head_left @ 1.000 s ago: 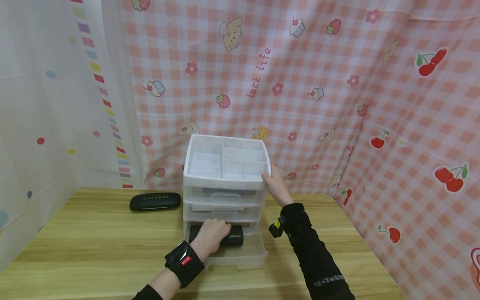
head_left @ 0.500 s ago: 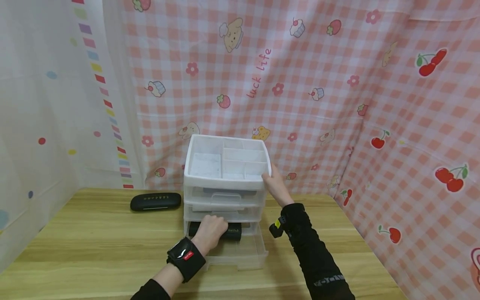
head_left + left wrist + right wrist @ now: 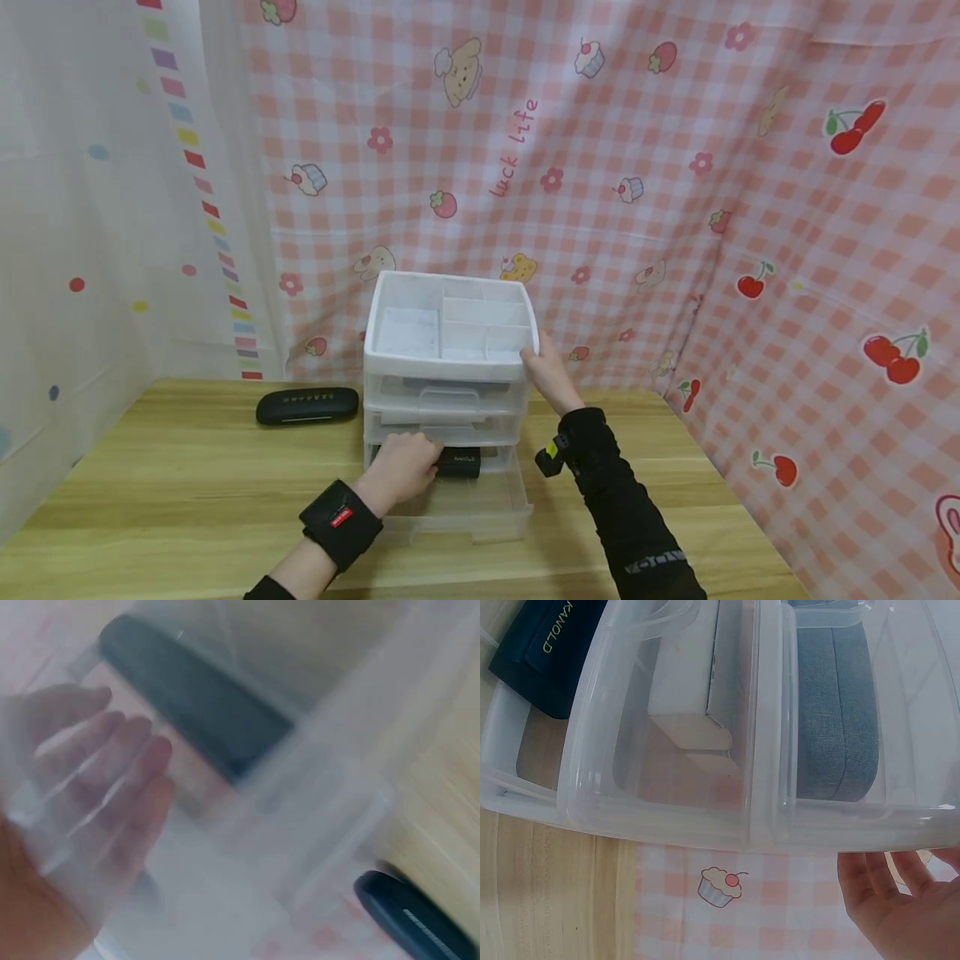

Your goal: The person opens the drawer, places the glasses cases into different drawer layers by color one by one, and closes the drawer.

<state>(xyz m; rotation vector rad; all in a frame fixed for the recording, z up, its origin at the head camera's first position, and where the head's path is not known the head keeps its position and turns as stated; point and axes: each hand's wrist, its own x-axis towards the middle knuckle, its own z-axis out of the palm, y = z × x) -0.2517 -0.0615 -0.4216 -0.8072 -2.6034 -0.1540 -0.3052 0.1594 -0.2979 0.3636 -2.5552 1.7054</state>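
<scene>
A black glasses case with gold lettering lies in the pulled-out bottom drawer of a clear and white plastic drawer unit. My left hand is in that drawer and covers the case's left end in the head view. Seen through cloudy plastic in the left wrist view, its loosely extended fingers lie apart from the dark case. My right hand steadies the unit's upper right side, thumb at the white rim. In the right wrist view its fairly straight fingers touch the side wall.
Another black glasses case lies on the wooden table, left of the unit. Inside the upper drawers are a grey-blue fabric case and a white box. Patterned curtains hang behind and to the right.
The black case has moved further back in the bottom drawer. My left hand went back with it, then shifted left along it. My right hand stays on the unit.
</scene>
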